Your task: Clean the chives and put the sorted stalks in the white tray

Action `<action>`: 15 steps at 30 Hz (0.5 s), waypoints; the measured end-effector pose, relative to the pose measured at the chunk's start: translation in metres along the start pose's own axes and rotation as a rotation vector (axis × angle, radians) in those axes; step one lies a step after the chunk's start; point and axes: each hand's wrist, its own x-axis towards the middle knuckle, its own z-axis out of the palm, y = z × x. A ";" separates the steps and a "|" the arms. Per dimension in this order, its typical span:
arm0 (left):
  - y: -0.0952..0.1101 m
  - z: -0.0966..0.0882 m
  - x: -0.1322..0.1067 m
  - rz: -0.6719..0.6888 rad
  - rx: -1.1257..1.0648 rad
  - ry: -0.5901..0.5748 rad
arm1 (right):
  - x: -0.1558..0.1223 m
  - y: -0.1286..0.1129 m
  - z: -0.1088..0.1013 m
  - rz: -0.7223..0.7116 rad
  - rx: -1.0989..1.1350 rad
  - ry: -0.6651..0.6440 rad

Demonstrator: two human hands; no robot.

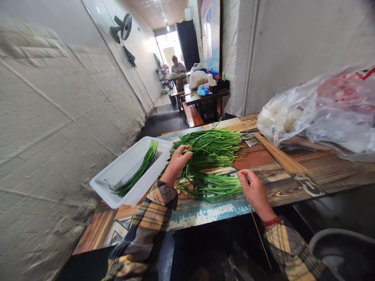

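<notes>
A thick pile of garlic chives [213, 146] lies across the wooden tabletop, its pale ends toward the right. My left hand [177, 162] is at the pile's left side, thumb and fingers pinched, with a bit of green stem showing at the fingertips. Nearer to me lies a smaller bunch of chives [218, 187]. My right hand [254, 191] is closed beside that bunch's right end. It grips a thin wooden skewer [260, 236] that slants down past the table's front edge; the skewer's upper part is hidden. One bundle of chives [140, 171] rests in a white plastic tray [101, 185] on the left.
Several loose skewers [283, 156] lie on the table's right side, beside a clear plastic bag [322, 113]. A grey tub [342, 242] stands low at right. A brick wall [43, 117] runs along the left. Farther off, a person [177, 66] sits behind another table [202, 97].
</notes>
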 end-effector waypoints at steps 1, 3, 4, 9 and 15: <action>-0.003 -0.002 0.000 -0.009 -0.029 -0.012 | 0.000 0.000 0.000 0.000 0.003 -0.003; -0.008 -0.009 0.000 -0.027 -0.145 -0.010 | 0.000 0.000 0.000 0.005 0.009 -0.008; -0.010 -0.012 0.000 -0.042 -0.220 0.001 | 0.001 0.000 0.000 0.012 0.010 -0.008; -0.009 -0.022 -0.003 -0.148 -0.389 0.012 | 0.000 0.001 -0.002 0.020 0.000 -0.011; -0.010 -0.023 -0.001 -0.020 -0.121 0.109 | 0.000 0.002 -0.002 -0.001 -0.023 -0.016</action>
